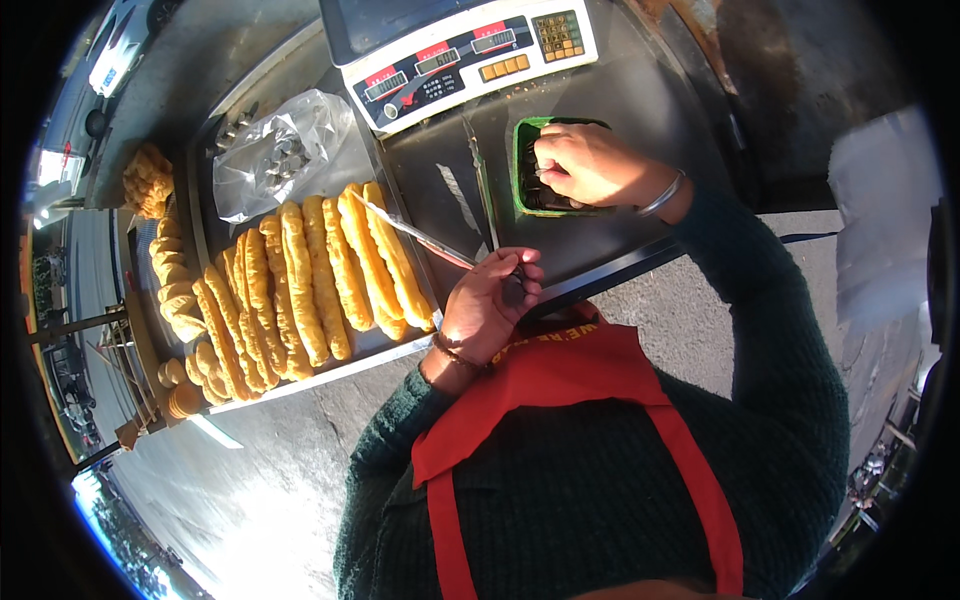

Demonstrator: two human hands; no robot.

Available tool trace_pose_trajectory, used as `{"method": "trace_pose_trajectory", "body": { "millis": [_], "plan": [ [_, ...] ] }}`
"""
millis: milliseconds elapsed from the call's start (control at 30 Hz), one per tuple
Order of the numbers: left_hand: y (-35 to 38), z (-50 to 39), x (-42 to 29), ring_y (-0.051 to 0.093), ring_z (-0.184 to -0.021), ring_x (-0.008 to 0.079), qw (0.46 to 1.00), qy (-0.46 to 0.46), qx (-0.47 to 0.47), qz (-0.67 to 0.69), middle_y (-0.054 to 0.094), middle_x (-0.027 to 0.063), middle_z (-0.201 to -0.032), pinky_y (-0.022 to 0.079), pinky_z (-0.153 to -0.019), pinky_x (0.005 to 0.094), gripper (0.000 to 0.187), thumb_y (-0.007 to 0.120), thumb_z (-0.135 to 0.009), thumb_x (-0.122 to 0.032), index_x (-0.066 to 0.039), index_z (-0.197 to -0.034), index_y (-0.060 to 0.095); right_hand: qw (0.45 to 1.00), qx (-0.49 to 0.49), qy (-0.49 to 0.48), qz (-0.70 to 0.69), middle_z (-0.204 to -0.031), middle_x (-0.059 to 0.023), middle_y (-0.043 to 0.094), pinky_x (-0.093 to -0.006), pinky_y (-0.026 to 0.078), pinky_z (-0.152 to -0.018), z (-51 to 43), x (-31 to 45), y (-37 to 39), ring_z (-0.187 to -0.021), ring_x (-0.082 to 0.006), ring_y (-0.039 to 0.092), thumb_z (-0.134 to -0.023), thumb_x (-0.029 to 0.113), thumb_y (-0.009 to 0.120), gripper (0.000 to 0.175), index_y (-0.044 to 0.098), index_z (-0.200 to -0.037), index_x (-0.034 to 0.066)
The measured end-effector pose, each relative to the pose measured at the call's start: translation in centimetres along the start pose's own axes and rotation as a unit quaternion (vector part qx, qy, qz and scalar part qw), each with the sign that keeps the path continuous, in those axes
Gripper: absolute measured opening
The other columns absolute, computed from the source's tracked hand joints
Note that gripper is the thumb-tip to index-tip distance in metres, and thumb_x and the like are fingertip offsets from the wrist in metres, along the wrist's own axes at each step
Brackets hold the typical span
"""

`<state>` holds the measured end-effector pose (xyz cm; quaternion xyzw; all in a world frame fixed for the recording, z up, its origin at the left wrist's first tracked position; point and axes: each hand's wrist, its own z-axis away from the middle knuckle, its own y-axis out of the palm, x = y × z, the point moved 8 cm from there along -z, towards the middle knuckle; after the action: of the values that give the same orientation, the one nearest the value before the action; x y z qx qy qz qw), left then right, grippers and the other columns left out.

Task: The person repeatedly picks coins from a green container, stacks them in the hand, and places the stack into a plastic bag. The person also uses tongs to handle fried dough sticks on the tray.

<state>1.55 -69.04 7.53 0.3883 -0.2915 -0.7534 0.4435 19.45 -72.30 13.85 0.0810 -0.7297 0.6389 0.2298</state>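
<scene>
My right hand (pixel 577 165) reaches into a green plastic basket (pixel 517 169) of coins (pixel 551 201). Its thumb and fingertips pinch together, with the small edge of a coin showing between them. Palm up near the counter's front edge, my left hand (pixel 484 300) curls its fingers around dark round coins (pixel 513 291); shade hides how many. A pair of long metal tongs (pixel 484 184) spreads open beyond that hand, one arm lying over the fried dough sticks (pixel 300 281). The hand covers the joined end, so I cannot tell whether it touches the tongs.
A white digital scale (pixel 465 71) stands at the back. On the left, a metal tray (pixel 360 358) holds the dough sticks and a clear plastic bag (pixel 281 154) with coins inside. Twisted pastries (pixel 176 285) and round cakes (pixel 184 401) lie farther left. A metal-edged dark counter (pixel 630 240) spans the front.
</scene>
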Motion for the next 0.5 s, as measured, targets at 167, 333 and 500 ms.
{"method": "trace_pose_trajectory", "body": {
  "millis": [167,333,500],
  "plan": [
    [0.1,-0.3,-0.2,0.060,-0.084,0.0152,1.000,0.001,0.009,0.002,0.061,0.0074,-0.097,0.052,-0.078,0.0269,0.027,0.051,-0.098,-0.021,0.000,-0.113,0.058,0.998,0.007,0.050,0.024,-0.085,-0.0168,0.062,-0.0441,0.051,-0.073,0.5,-0.1,-1.8,-0.079,-0.0353,0.063,-0.088,0.018,0.059,0.019,0.061,-0.081,0.0003],
    [1.3,-0.2,-0.4,0.061,-0.092,0.0191,0.999,0.000,-0.032,0.024,0.060,0.0110,-0.102,0.054,-0.085,0.0299,0.034,0.048,-0.101,-0.027,0.002,-0.116,0.056,0.995,0.034,-0.003,-0.088,-0.080,-0.0140,0.061,-0.0428,0.050,-0.069,1.2,6.0,-4.0,-0.074,-0.0326,0.063,-0.091,0.027,0.059,0.028,0.063,-0.081,0.0016],
    [0.6,-0.7,0.8,0.061,-0.092,0.0183,0.999,-0.025,-0.001,0.043,0.061,0.0104,-0.099,0.053,-0.086,0.0305,0.035,0.045,-0.103,-0.029,0.001,-0.115,0.057,0.998,-0.041,0.028,0.032,-0.082,-0.0134,0.064,-0.0428,0.052,-0.069,0.3,2.5,-2.0,-0.078,-0.0319,0.065,-0.088,0.023,0.063,0.022,0.066,-0.079,0.0031]
  ]
}}
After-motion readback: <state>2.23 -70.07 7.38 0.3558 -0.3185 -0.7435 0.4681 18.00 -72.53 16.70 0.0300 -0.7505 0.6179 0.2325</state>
